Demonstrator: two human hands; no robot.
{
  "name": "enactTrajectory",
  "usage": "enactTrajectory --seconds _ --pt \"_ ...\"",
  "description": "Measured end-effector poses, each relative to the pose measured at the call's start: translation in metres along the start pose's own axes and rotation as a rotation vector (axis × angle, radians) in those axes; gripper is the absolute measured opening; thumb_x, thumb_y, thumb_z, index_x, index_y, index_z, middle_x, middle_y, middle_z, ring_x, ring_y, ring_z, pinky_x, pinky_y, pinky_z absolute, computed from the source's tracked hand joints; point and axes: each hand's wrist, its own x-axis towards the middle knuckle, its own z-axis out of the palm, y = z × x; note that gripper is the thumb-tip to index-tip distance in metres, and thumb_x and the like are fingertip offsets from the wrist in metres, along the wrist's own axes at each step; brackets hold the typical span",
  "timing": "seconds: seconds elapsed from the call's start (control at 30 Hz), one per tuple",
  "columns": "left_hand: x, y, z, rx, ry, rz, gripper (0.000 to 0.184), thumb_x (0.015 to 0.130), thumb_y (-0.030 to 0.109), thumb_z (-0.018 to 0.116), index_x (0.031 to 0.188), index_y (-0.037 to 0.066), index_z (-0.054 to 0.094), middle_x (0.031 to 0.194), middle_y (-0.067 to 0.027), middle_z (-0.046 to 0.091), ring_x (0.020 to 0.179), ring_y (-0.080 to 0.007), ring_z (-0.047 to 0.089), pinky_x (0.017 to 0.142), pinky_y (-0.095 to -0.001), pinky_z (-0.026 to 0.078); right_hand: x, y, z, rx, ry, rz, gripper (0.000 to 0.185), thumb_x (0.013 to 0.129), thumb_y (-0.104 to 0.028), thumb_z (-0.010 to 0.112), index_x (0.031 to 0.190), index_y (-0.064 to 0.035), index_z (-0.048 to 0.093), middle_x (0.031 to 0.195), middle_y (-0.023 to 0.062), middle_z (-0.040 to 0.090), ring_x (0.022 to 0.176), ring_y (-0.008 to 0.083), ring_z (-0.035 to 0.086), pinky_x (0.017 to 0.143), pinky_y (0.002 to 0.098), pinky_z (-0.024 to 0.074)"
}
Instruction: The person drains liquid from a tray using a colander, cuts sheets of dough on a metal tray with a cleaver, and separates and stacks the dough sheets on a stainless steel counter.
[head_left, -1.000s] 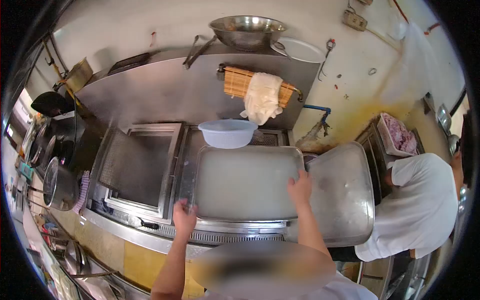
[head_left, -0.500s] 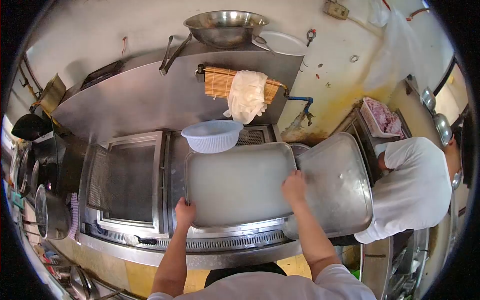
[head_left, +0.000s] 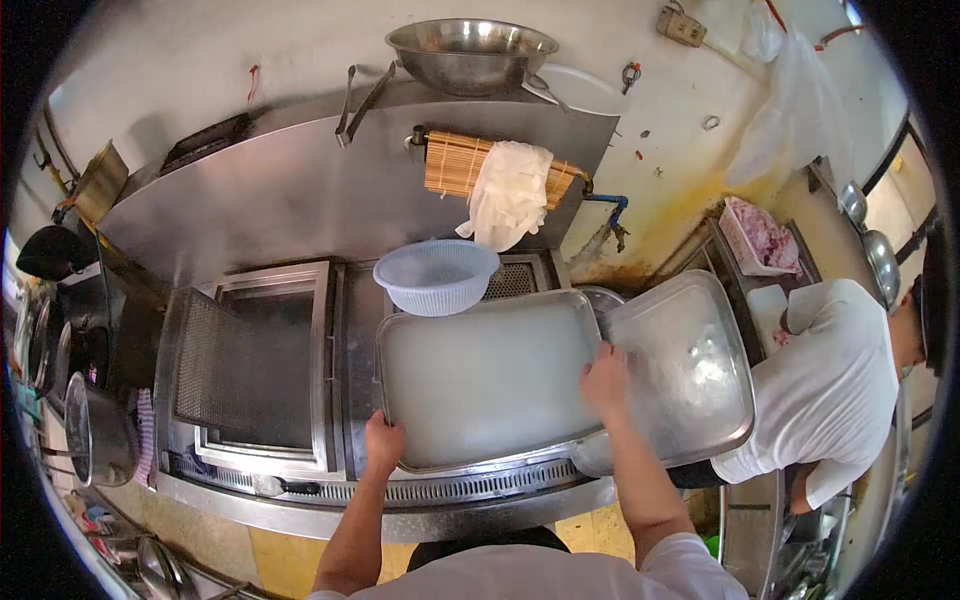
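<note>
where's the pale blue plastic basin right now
In the head view, the basin sits left of centre, at the far edge of the large rectangular metal tray, below and left of the hanging cream cloth.

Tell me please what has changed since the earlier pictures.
The left hand and right hand, loose at first, have taken hold of the tray. Its left end has come toward the person, so it sits slightly turned. The pale blue basin and hanging cloth stayed.
</note>
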Motion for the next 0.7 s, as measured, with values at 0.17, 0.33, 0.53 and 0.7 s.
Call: enactTrajectory --seconds 0.17,0.33,0.53,0.7 --pt "-0.012 0.034 -0.009 0.029 0.009 -0.004 0.022 0.082 0.002 0.061 0.102 -0.002 0.068 0.087 -0.0175 0.073 0.081 -0.0245 0.07 0.074 -0.038 0.053 0.049 0.008 0.001 -0.042 -0.105 0.037 0.04 0.083 -0.017 0.07 0.113 0.0056 0.056 0.115 0.0292 0.059 0.114 0.042 0.056 0.095 0.0512 0.0487" --pt "-0.018 0.056 -0.009 0.059 0.011 -0.049 0.023 0.081 0.001 0.062 0.103 -0.002 0.068 0.087 -0.0144 0.074 0.078 -0.0225 0.069 0.074 -0.0373 0.053 0.051 0.019 -0.112 -0.063 0.443 -0.042 0.047 0.08 -0.015 0.072 0.12 0.0042 0.057 0.118 0.0266 0.059 0.116 0.0433 0.054 0.102 0.0505 0.0433" --pt "-0.012 0.051 -0.008 0.074 0.01 -0.061 0.022 0.079 -0.001 0.062 0.099 -0.002 0.068 0.087 -0.0137 0.074 0.078 -0.0211 0.069 0.074 -0.0367 0.053 0.039 0.097 -0.217 -0.193 0.225 0.313 0.044 0.083 -0.021 0.072 0.118 0.0009 0.058 0.116 0.027 0.064 0.108 0.0469 0.061 0.094 0.0526 0.0481" --pt "-0.002 0.041 -0.004 0.04 0.024 -0.001 0.017 0.078 0.0 0.063 0.094 -0.002 0.068 0.083 -0.0146 0.073 0.074 -0.0219 0.067 0.071 -0.0376 0.053 0.023 0.125 -0.229 -0.142 0.07 0.376 0.029 0.089 -0.024 0.067 0.103 0.0005 0.061 0.101 0.0264 0.069 0.1 0.0468 0.065 0.085 0.0545 0.0513"
